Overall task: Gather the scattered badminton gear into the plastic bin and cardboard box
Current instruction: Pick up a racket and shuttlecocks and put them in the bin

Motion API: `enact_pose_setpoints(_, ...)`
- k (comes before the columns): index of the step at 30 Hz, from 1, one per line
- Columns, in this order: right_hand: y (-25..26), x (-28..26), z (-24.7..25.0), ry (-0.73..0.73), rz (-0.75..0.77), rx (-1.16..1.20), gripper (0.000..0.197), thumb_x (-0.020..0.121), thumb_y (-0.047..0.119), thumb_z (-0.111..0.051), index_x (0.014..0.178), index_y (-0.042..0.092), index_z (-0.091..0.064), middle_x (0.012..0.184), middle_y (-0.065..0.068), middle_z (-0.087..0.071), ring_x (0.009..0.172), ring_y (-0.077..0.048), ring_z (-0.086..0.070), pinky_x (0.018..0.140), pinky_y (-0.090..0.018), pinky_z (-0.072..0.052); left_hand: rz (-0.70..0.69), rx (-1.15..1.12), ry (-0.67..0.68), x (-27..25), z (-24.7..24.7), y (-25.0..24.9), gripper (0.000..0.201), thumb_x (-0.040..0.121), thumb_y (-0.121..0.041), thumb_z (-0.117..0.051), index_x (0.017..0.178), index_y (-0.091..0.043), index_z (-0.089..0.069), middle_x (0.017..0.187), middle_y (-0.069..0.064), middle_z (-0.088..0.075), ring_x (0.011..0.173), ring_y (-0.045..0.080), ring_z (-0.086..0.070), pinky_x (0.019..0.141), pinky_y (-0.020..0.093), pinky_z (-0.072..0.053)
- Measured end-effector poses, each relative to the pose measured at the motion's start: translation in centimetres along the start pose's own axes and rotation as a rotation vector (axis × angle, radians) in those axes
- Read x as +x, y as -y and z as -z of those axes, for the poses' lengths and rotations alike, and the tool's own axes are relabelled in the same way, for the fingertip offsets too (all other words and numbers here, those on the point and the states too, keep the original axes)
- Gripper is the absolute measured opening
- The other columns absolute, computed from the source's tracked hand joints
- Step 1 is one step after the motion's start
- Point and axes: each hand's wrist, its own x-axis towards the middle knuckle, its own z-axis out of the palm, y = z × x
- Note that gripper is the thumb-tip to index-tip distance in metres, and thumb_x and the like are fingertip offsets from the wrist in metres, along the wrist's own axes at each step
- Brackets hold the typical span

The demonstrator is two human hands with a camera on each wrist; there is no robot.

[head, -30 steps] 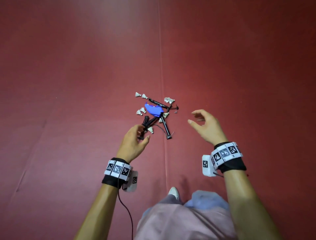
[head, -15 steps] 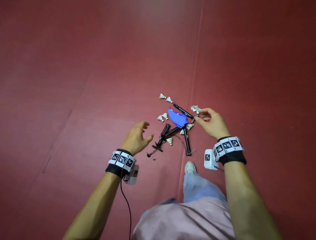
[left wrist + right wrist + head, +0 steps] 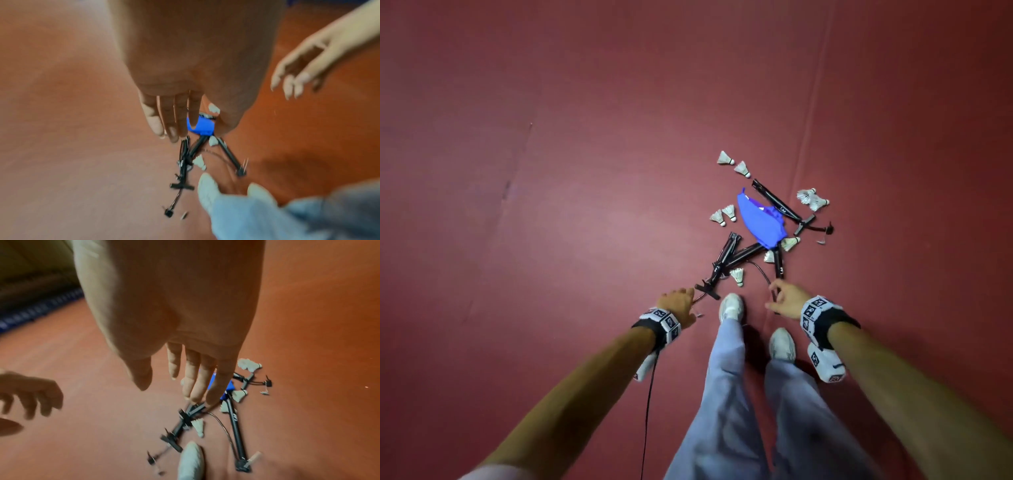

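A pile of badminton gear lies on the red floor: black net poles (image 3: 744,255), a blue cloth bag (image 3: 762,224) and several white shuttlecocks (image 3: 738,275) scattered around them. My left hand (image 3: 678,303) hangs over the near left pole foot, fingers straight and holding nothing. The left wrist view shows that left hand (image 3: 174,129) above the poles (image 3: 186,155). My right hand (image 3: 786,299) hovers by the near end of the right pole, fingers loose and holding nothing. In the right wrist view, the right hand (image 3: 185,386) is above that pole (image 3: 236,426). No bin or box is in view.
My two feet in white shoes (image 3: 731,306) (image 3: 782,344) stand right at the near edge of the pile. Floor mat seams (image 3: 808,137) run away from me. A cable (image 3: 649,404) hangs from my left wrist. Open red floor surrounds the pile.
I have stepped up to the pile, so it now lies at my feet. Both hands have dropped toward its near end. Nothing has been picked up.
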Motion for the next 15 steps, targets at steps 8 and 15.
enact_pose_setpoints(8, -6.5, 22.0, -8.0, 0.109, -0.046, -0.281, 0.081, 0.090, 0.038, -0.073, 0.154, 0.015, -0.028, 0.125, -0.013, -0.067, 0.113, -0.033, -0.066, 0.095, -0.038, -0.053, -0.061, 0.154, 0.166, 19.8, -12.5, 5.1, 0.059, 0.097, -0.031, -0.059, 0.148, -0.011, -0.037, 0.143, 0.013, -0.053, 0.128, 0.034, -0.054, 0.108, 0.046, -0.043)
enact_pose_setpoints(15, -11.5, 39.8, -14.2, 0.176, 0.046, -0.486, 0.081, 0.091, 0.037, -0.070, 0.156, 0.023, -0.024, 0.124, -0.009, -0.064, 0.108, -0.032, -0.067, 0.088, -0.040, -0.056, -0.109, 0.188, 0.188, 32.8, -23.7, 8.3, 0.051, 0.098, -0.030, -0.056, 0.142, -0.009, -0.039, 0.136, 0.016, -0.055, 0.122, 0.036, -0.056, 0.104, 0.048, -0.044)
